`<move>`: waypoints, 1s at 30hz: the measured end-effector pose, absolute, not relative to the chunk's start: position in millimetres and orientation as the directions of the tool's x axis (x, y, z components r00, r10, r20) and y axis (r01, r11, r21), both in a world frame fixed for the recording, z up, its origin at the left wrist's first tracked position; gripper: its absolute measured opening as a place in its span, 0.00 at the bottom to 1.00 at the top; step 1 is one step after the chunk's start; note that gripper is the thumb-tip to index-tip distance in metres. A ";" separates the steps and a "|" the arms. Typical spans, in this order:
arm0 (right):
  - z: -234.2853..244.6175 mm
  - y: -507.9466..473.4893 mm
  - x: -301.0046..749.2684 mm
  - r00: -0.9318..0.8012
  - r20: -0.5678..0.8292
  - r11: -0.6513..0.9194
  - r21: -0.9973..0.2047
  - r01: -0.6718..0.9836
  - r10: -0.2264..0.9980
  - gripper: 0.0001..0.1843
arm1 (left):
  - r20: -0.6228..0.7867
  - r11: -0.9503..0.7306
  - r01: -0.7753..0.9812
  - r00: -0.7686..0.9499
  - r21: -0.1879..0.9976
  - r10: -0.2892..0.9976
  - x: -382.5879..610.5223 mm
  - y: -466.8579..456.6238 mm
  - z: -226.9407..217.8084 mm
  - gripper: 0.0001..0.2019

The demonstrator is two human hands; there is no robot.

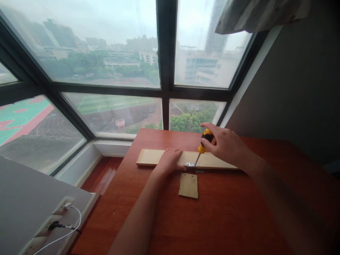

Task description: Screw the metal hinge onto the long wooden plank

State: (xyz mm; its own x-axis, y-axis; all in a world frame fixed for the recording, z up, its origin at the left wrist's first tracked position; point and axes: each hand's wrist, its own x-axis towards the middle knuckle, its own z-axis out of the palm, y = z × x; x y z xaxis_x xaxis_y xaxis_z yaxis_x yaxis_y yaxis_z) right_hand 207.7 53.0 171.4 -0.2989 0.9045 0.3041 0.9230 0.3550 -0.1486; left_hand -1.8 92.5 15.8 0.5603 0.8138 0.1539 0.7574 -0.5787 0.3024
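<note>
A long pale wooden board (148,157) lies across the far part of the red-brown table (225,219). My left hand (169,161) rests palm down on the board, its fingers curled over the near edge. My right hand (225,143) is closed round the yellow and black handle of a screwdriver (204,141). The screwdriver's tip stands on a small metal hinge (191,164) at the board's near edge. A small square wooden piece (188,185) with two holes lies flat just in front of the hinge. A loose screw (199,171) lies beside the hinge.
Large windows (111,53) rise behind the table, looking down on sports fields. A grey wall (300,88) stands on the right. At lower left a white power strip (50,225) with a plugged cable sits on a grey surface. A curtain (255,14) hangs at top right.
</note>
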 end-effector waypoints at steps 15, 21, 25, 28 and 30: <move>167.1 52.2 203.4 -0.292 0.344 0.365 -0.169 0.916 0.893 0.25 | 0.127 -0.572 0.759 0.564 0.312 0.816 -0.9 91.4 19.5 0.32; 163.9 52.7 201.6 -0.188 0.418 0.217 -0.023 0.976 0.889 0.24 | 0.146 -0.578 0.749 0.564 0.323 0.813 -1.5 91.2 19.0 0.33; 168.6 55.3 205.3 -0.284 0.329 0.364 -0.212 0.907 0.901 0.25 | 0.141 -0.574 0.753 0.562 0.322 0.815 -1.5 90.9 18.7 0.32; 172.2 58.5 208.4 -0.328 0.277 0.404 -0.293 0.867 0.903 0.24 | 0.143 -0.575 0.754 0.561 0.318 0.815 -1.2 90.9 19.3 0.32; 172.0 60.1 208.6 -0.268 0.313 0.339 -0.201 0.919 0.911 0.24 | 0.130 -0.567 0.760 0.558 0.317 0.820 -0.9 90.9 20.0 0.32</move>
